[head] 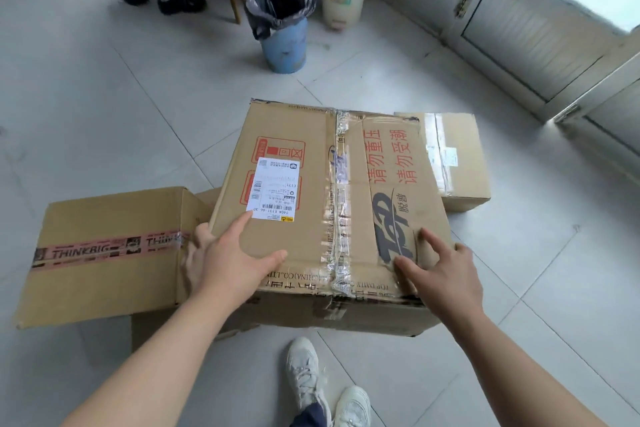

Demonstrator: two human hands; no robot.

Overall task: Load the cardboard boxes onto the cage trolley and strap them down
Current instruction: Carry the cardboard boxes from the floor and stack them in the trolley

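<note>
Head view: your left hand [227, 263] and right hand [441, 274], fingers spread, touch the large box [304, 239] on the tiled floor [104, 114]; blue bin [284, 48] far.

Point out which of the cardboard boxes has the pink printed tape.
The box on the left, with a pink THINKBIG band across it. The big middle box and the small box at right carry only clear tape.

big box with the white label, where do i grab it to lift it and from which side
Probably take the big box by the bottom edges of its left and right sides, reaching from the near side, where the left hand and right hand lie on its top. It is wide, without handles; the THINKBIG box crowds its left.
</note>
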